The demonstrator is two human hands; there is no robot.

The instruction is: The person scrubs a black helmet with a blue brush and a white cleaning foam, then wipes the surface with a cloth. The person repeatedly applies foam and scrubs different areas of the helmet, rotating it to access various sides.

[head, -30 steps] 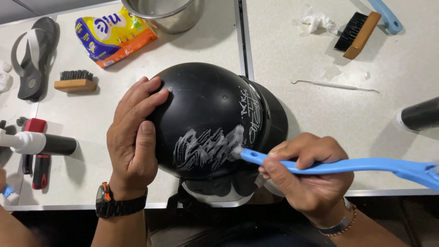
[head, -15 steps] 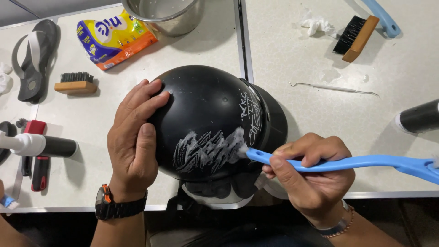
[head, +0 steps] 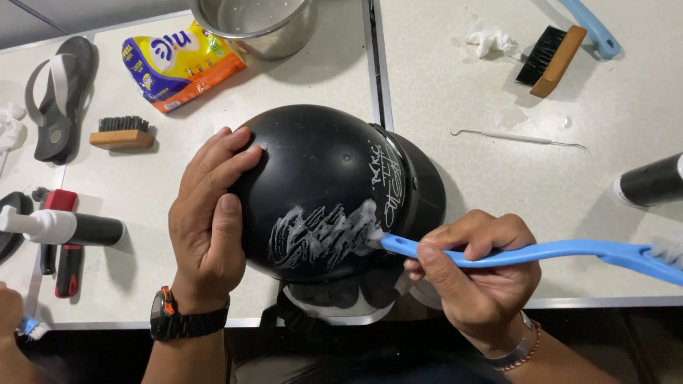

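Observation:
A black helmet [head: 324, 178] rests at the near edge of the white table, with white scribble marks and streaks of foam [head: 320, 235] on its shell. My left hand [head: 210, 220] lies flat on the helmet's left side and holds it; a black watch sits on that wrist. My right hand [head: 473, 274] grips a long blue brush [head: 541, 250] by its handle. The brush head presses against the foam on the helmet's lower right.
A metal pot [head: 256, 25] and a yellow detergent bag [head: 181, 64] stand at the back. A flip-flop [head: 60, 96], a small wooden brush [head: 122, 133] and a pump bottle [head: 64, 227] lie left. Right: a wooden-backed brush [head: 551, 60], a thin metal pick [head: 519, 137], a black bottle [head: 651, 181].
The blue brush head has slid slightly across the foam patch on the helmet, and my right hand shifted with it. My left hand stays in place.

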